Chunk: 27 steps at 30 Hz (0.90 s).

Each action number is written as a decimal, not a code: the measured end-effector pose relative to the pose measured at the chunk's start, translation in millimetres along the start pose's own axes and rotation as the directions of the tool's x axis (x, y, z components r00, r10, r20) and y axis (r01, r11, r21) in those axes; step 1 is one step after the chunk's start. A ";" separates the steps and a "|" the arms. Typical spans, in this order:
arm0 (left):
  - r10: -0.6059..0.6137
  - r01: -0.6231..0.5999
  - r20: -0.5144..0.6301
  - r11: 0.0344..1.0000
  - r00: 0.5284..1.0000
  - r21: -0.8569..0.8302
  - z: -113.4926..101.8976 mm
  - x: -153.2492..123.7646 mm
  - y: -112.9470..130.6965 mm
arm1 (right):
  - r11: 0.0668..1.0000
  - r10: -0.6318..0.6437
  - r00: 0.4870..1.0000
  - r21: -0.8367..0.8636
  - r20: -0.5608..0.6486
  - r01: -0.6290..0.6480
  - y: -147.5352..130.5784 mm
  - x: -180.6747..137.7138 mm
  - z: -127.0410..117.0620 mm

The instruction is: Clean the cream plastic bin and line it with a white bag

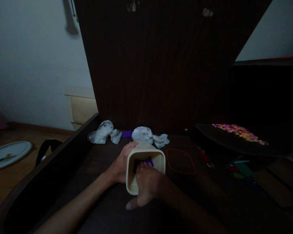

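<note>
A cream-coloured waste bin (pixel 146 146) lies tipped in the middle, its squarish mouth turned toward me. My left hand (pixel 124 162) is closed round its left outer side, fingers over the top edge. Inside the mouth, the fingers of my right hand (pixel 148 182) press a purple cloth (pixel 149 161) against the inner wall; the thumb sticks out below the rim. Part of the cloth and the bin's bottom are hidden in shadow. To the right of the bin, a thin orange-brown squarish ring (pixel 181 161) rests on the dark wooden surface (pixel 100 201).
Crumpled white plastic bags (pixel 143 134) and a folded purple piece (pixel 126 134) lie along the dark back panel (pixel 156 65). A raised wooden edge (pixel 51 172) borders the left. On the right, colourful small pieces (pixel 239 132) cover a dark curved object.
</note>
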<state>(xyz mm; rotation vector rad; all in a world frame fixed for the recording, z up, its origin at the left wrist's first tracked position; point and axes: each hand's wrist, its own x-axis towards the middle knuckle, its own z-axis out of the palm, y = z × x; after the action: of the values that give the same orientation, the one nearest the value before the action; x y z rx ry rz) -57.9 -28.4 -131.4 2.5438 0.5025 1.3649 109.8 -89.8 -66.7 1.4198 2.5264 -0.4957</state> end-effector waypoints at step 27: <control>-0.074 0.073 -0.012 0.994 0.997 -0.083 -1.6 -6.1 -6.4 | 0.911 -0.218 0.969 0.332 -0.117 0.245 -17.6 -59.3 -7.6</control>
<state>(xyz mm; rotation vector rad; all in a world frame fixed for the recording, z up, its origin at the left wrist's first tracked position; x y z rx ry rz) -63.7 -24.8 -137.3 2.4270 0.5262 1.3506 125.4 -142.1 -36.6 1.2635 2.7917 -0.9875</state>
